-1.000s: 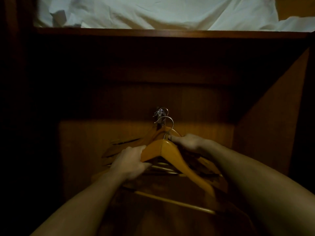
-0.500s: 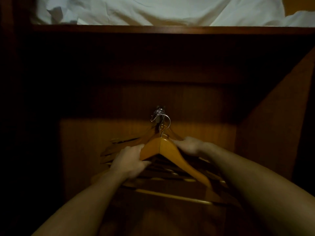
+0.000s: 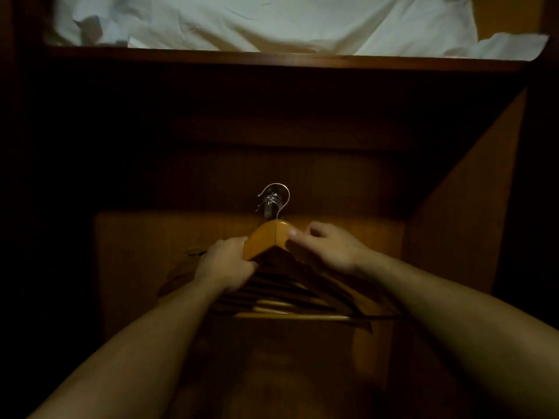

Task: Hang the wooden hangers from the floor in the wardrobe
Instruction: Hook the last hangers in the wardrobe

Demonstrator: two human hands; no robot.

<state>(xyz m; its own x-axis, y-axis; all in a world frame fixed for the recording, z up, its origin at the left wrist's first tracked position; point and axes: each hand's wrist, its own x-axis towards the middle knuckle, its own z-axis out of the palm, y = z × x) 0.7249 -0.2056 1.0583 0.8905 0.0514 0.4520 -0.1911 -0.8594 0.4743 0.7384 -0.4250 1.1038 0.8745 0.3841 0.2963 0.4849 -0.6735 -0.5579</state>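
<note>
I have both hands closed on the nearest wooden hanger (image 3: pixel 267 238) at the middle of the frame: my left hand (image 3: pixel 225 263) is wrapped around its left shoulder, fingers curled over the top edge, and my right hand (image 3: pixel 328 249) pinches the right shoulder just beside the peak, thumb lying along the front face. Both bare forearms run in from the lower corners of the frame. The hanger's lower crossbar (image 3: pixel 290 316) shows pale below my wrists, roughly level across the lower centre.

Just behind that hanger I see a stack of further wooden hangers (image 3: pixel 284 285), their dark bars fanning out between and under my hands; how many there are I cannot tell in this dim light. Above the peak, the front hanger's metal hook (image 3: pixel 279 195) curves up over the wardrobe rail (image 3: pixel 269 207), which I see end-on, with a cluster of other hooks (image 3: pixel 272 201) bunched on it. Whether the front hook actually bears on the rail I cannot tell.

Further back is the brown wooden back panel (image 3: pixel 332 189) of the wardrobe, with a side wall (image 3: pixel 472 192) slanting at the right. Across the top of the frame a wooden shelf edge (image 3: pixel 272 58) carries crumpled white bedding (image 3: pixel 272 22).
</note>
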